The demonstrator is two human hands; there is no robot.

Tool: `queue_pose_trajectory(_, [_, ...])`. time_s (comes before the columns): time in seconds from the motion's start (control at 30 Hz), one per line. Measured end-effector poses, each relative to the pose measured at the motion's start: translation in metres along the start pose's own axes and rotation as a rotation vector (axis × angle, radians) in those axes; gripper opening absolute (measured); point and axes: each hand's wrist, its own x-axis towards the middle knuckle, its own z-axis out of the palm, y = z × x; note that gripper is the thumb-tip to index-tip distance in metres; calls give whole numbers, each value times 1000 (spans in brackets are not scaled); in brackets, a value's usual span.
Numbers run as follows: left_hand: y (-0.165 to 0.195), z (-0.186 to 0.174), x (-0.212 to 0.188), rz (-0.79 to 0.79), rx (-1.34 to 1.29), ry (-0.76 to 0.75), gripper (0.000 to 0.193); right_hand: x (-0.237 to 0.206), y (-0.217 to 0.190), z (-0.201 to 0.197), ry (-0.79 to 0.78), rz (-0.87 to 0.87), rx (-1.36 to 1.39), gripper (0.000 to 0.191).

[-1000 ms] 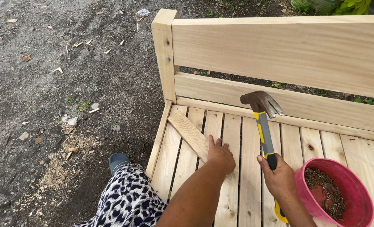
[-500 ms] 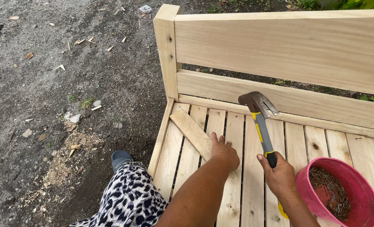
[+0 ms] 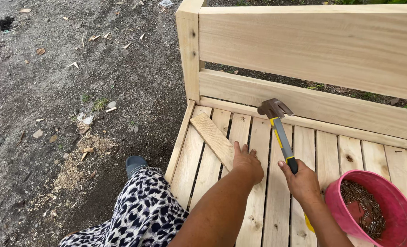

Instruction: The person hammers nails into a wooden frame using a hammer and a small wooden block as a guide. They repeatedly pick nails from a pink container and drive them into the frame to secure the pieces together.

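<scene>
My right hand (image 3: 302, 182) grips the black and yellow handle of a claw hammer (image 3: 279, 128), its steel head raised over the seat slats near the backrest. My left hand (image 3: 246, 161) rests palm down on the slats of a pale wooden bench (image 3: 276, 210), its fingers touching the lower end of a short loose wooden strip (image 3: 212, 136) that lies diagonally across the slats. A pink bowl (image 3: 338, 206) holding several nails sits on the seat just right of my right hand.
The bench backrest (image 3: 313, 45) and its corner post (image 3: 188, 50) rise behind the seat. Left of the bench is dirt ground (image 3: 52, 91) with wood chips and sawdust. My patterned trouser leg (image 3: 144, 215) and dark shoe (image 3: 135, 163) are beside the bench edge.
The hammer head has dropped slightly towards the slats. My left hand stays on the seat by the loose strip.
</scene>
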Motion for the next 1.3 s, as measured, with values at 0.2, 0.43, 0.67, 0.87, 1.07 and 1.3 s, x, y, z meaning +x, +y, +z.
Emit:
queue_pose_trajectory(0.2, [-5, 1, 1, 15, 9, -32, 69, 18, -3, 4, -104, 22, -132, 61])
queue_pose_trajectory(0.43, [-7, 4, 4, 10, -63, -5, 62, 37, 0, 14, -138, 26, -112, 62])
queue_pose_trajectory(0.67, [-7, 4, 1, 17, -43, -35, 61, 28, -9, 13, -131, 11, -97, 60])
queue_pose_trajectory(0.87, [-9, 10, 3, -4, -47, -29, 63, 23, -14, 14, -107, 9, -102, 59])
queue_pose_trajectory(1.07, [-13, 11, 2, -5, -28, -39, 63, 10, -20, 9, -84, -41, -72, 58])
queue_pose_trajectory(1.3, [-13, 1, -1, 13, 15, -79, 65, -6, -27, -26, 25, -85, 38, 59])
